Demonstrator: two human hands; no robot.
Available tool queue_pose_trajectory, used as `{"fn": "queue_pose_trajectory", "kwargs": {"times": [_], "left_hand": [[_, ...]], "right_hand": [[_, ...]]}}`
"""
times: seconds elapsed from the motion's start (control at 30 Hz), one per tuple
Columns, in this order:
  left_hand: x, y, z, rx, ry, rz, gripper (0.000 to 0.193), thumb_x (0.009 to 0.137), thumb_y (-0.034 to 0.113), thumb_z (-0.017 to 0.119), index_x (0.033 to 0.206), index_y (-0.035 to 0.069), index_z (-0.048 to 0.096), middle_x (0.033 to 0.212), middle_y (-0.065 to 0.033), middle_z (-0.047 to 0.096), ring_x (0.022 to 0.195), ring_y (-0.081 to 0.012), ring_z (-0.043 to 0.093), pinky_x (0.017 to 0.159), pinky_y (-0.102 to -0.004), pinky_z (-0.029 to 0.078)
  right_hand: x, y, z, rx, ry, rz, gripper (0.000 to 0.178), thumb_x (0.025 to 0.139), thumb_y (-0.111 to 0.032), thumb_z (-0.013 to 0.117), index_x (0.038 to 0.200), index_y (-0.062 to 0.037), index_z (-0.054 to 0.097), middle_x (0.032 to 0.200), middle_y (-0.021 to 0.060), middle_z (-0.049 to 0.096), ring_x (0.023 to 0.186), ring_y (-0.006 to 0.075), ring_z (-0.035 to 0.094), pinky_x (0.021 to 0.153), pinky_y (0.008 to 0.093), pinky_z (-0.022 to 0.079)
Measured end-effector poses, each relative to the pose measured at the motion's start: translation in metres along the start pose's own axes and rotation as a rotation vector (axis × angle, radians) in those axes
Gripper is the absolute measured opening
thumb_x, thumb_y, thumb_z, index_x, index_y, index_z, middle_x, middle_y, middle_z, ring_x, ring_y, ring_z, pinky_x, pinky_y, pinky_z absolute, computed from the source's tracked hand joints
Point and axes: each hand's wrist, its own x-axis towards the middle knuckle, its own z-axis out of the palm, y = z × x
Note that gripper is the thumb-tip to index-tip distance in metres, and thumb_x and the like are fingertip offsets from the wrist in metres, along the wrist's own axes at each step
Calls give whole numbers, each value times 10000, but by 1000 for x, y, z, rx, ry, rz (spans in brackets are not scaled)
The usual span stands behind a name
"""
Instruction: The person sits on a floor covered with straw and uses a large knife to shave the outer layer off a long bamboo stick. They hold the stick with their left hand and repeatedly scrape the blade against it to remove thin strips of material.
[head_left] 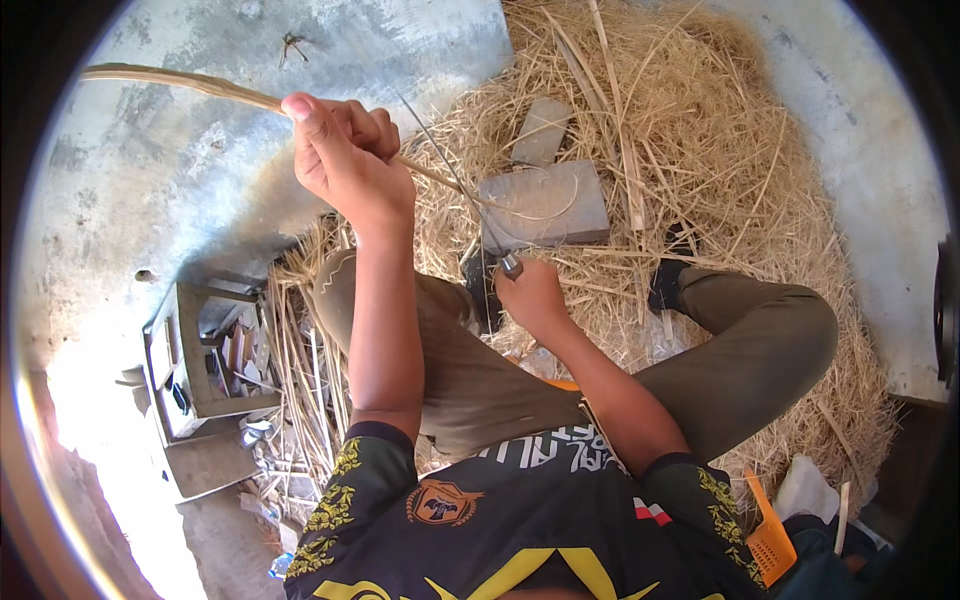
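My left hand (350, 150) is raised at the upper left, its fingers closed round a long pale strip (190, 80) of split cane or bamboo. One end of the strip runs off to the far left. Its other end slants down past the hand toward a knife. My right hand (530, 298), lower and near the middle, is wrapped round the handle of this knife (450, 165); a metal collar shows at the fist. The long thin blade points up and left, crossing the strip. A thin curled sliver (560, 208) lies over a grey block (540, 225) just beyond the knife.
A heap of pale shavings (700, 120) covers the floor ahead and right. A smaller flat stone (541, 130) lies behind the block. Cut strips (310, 360) lie left of my bent legs, beside a wooden box-like stand (205, 350). An orange plastic piece (770, 545) is at lower right.
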Motion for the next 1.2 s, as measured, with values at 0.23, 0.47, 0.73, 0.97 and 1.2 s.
{"fn": "queue_pose_trajectory", "kwargs": {"times": [0.23, 0.47, 0.73, 0.97, 1.2], "left_hand": [[3, -6, 13, -13, 2, -44, 599, 970, 615, 584, 708, 156, 302, 582, 52, 179, 508, -91, 124, 468, -302, 122], [10, -4, -9, 31, 55, -20, 620, 983, 625, 560, 702, 154, 271, 581, 48, 169, 519, -94, 116, 482, -304, 111], [17, -12, -9, 78, 139, 8, 604, 998, 604, 550, 702, 150, 282, 565, 46, 193, 495, -87, 146, 464, -295, 130], [29, 19, -19, 29, 31, -76, 515, 1031, 546, 531, 802, 108, 388, 604, 30, 264, 486, -75, 207, 447, -272, 149], [39, 16, -34, 144, 45, -167, 371, 1094, 409, 434, 1068, 54, 536, 725, -10, 422, 590, -105, 398, 500, -258, 327]], "right_hand": [[21, 126, 5, -247, 33, 482, 297, 795, -246, 691, 860, 43, 714, 826, 269, 701, 843, 415, 710, 765, 475, 551], [14, 21, -1, -86, -152, 159, 290, 811, -224, 657, 889, 49, 716, 862, 244, 721, 858, 431, 710, 745, 464, 554], [21, 137, 1, -204, 17, 515, 318, 801, -264, 680, 941, 15, 743, 966, 260, 726, 927, 411, 712, 796, 484, 550], [45, 81, 3, -10, 224, 45, 504, 730, -391, 842, 998, 17, 719, 817, 220, 709, 819, 341, 719, 798, 444, 546], [33, 42, -9, 3, 15, -38, 393, 807, -316, 850, 969, 11, 701, 676, 80, 629, 613, 195, 564, 611, 373, 465]]}}
